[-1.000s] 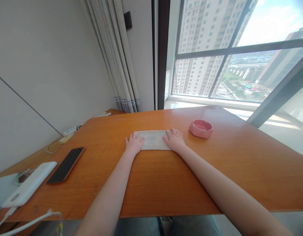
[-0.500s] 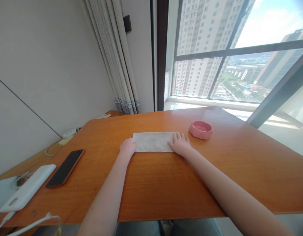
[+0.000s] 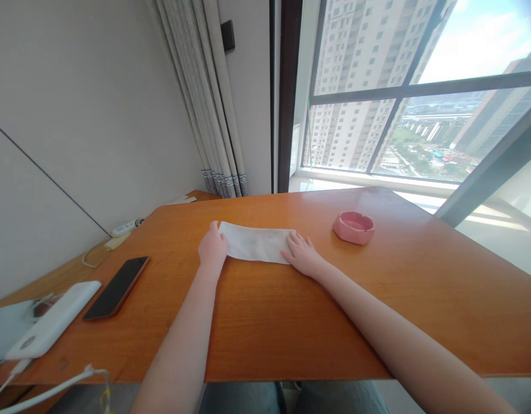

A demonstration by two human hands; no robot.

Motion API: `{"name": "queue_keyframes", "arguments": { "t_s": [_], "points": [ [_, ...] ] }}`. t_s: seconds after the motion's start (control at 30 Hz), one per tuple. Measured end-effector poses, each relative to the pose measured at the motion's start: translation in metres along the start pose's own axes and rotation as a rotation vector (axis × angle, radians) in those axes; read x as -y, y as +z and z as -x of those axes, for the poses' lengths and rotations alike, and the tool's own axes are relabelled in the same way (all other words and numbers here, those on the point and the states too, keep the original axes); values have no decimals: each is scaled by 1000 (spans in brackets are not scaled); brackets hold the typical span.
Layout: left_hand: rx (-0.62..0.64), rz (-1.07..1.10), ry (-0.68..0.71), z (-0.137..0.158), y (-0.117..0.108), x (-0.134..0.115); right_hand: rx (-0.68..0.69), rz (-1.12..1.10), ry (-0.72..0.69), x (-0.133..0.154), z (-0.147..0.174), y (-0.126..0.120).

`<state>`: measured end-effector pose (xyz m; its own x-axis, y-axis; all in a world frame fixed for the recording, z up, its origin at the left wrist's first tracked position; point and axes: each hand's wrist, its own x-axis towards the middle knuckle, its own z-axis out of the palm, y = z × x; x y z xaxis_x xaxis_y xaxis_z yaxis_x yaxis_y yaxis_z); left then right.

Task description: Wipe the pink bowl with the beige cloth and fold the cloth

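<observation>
A folded white cloth (image 3: 257, 244) forms a long strip across the wooden table (image 3: 291, 322). At its left end my left hand (image 3: 212, 247) is closed on the edge, which looks slightly raised. My right hand (image 3: 303, 254) lies flat over the other end with its fingers spread, touching the cloth. Part of each end is hidden under the hands.
A pink ashtray (image 3: 354, 227) stands to the right of my right hand. On the left lie a dark phone (image 3: 116, 287), a white power bank (image 3: 54, 319) with a cable (image 3: 54, 392), and a power strip (image 3: 124, 228) by the wall.
The cloth has shifted left along the table with both hands. Its left end has tilted up and away, and my left hand has turned with it.
</observation>
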<state>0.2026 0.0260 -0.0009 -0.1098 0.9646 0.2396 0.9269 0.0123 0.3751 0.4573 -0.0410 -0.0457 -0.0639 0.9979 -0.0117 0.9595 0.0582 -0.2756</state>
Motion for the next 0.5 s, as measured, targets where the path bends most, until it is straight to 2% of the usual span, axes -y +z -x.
{"name": "queue_keyframes", "arguments": {
  "t_s": [0.1,0.17,0.23,0.33,0.5],
  "points": [
    [-186,178,54,3,-1,-4,48,-71,-152,6,4,-5],
    [-228,322,141,11,6,-16,33,-93,-165,9,5,-5],
    [-160,446,285,24,19,-32,3,-101,-156,12,4,-3],
    [20,518,548,45,43,-58,-50,-112,-170,13,3,-1],
    [97,463,696,61,63,-78,-101,-128,-186,11,2,-1]
  ]
}}
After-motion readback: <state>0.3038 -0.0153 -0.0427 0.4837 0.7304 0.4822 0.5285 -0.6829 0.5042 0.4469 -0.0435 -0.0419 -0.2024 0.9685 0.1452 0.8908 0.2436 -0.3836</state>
